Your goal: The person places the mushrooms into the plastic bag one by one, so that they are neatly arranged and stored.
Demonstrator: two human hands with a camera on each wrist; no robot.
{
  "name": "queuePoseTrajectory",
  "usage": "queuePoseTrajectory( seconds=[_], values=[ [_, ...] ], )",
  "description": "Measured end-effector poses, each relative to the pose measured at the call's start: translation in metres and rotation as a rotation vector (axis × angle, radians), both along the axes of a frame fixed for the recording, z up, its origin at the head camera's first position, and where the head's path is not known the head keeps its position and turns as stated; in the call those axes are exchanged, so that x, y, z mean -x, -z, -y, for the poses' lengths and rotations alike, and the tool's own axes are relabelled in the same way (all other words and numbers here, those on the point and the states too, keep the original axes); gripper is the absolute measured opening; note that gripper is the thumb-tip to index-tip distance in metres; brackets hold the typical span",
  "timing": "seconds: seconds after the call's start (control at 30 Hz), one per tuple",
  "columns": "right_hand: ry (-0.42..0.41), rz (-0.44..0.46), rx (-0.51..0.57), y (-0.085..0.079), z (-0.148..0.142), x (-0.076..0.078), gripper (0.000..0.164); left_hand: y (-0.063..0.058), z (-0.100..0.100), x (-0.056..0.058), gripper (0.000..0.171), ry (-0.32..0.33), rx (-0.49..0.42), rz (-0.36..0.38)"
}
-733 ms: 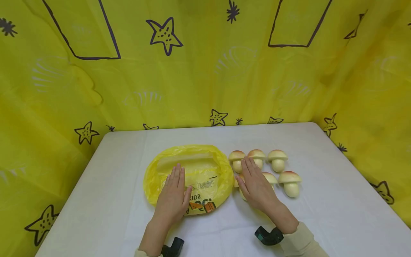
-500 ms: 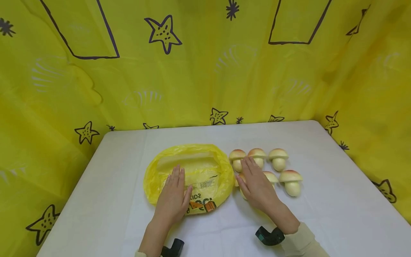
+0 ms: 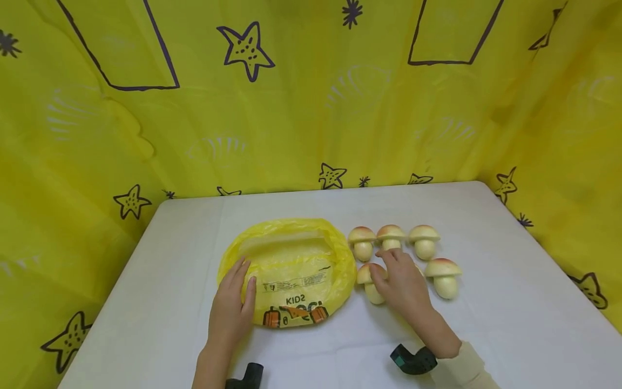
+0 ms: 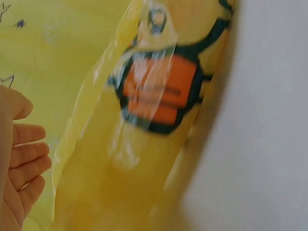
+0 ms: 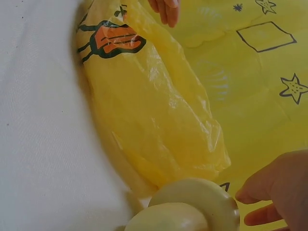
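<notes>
An open yellow plastic bag (image 3: 291, 222), printed with orange and black drawings, sits on the table. My left hand (image 3: 230, 308) is at the bag's left front edge, fingers lightly bent and thumb apart; whether it touches the plastic I cannot tell. Right of the bag are several pale toy mushrooms with reddish caps, in two rows. Over the front row is my right hand (image 3: 402, 283), fingers bent, partly hiding one mushroom. Its thumb is close to the front-left mushroom (image 3: 373, 293). In the right wrist view that mushroom (image 5: 192, 192) lies apart from the fingers.
A white cloth covers the table (image 3: 165, 281). Yellow curtains (image 3: 291, 119) with drawn stars and shells stand behind it and at both sides. The back-row mushroom (image 3: 362, 246) at the left is close to the bag's right rim.
My left hand has moved left from over the bag's front to its left edge, thumb spreading. The right hand has shifted slightly right, its straight fingers now bent.
</notes>
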State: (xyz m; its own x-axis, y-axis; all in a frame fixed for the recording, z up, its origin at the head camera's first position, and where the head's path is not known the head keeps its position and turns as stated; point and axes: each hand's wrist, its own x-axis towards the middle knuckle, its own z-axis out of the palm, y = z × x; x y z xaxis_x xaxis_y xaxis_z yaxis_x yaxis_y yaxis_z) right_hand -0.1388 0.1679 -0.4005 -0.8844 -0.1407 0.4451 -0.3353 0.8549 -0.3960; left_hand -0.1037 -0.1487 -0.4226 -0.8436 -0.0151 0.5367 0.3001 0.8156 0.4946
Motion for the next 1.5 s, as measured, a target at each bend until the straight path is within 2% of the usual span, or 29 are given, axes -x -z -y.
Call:
queuePoseTrajectory(
  seconds=[0.13, 0.23, 0.43, 0.53, 0.73, 0.97, 1.27, 1.5],
  values=[
    [0.002, 0.005, -0.017, 0.001, 0.000, -0.001, 0.027, 0.003, 0.014, -0.002, 0.037, -0.055, -0.027, -0.024],
    [0.004, 0.008, -0.017, 0.000, 0.000, -0.002, 0.029, 0.004, 0.022, -0.003, 0.036, -0.099, -0.048, -0.012],
    [-0.015, 0.012, -0.043, -0.003, 0.002, -0.005, 0.036, 0.007, 0.031, -0.004, 0.038, -0.172, -0.081, 0.136],
    [-0.025, 0.006, -0.062, -0.004, 0.003, -0.007, 0.038, 0.008, 0.032, -0.005, 0.038, -0.165, -0.090, 0.182],
    [-0.023, -0.025, -0.090, -0.004, 0.004, -0.009, 0.037, 0.010, 0.031, -0.005, 0.035, -0.138, -0.087, 0.187],
    [-0.041, 0.003, -0.100, 0.000, 0.006, -0.008, 0.038, 0.012, 0.031, -0.003, 0.035, -0.141, -0.091, 0.225],
    [-0.111, -0.113, -0.088, 0.006, 0.009, -0.005, 0.032, 0.017, 0.030, -0.001, 0.034, -0.142, -0.108, 0.271],
    [-0.137, -0.101, -0.108, 0.007, 0.011, -0.005, 0.036, 0.017, 0.031, -0.001, 0.035, -0.131, -0.122, 0.278]
  ],
)
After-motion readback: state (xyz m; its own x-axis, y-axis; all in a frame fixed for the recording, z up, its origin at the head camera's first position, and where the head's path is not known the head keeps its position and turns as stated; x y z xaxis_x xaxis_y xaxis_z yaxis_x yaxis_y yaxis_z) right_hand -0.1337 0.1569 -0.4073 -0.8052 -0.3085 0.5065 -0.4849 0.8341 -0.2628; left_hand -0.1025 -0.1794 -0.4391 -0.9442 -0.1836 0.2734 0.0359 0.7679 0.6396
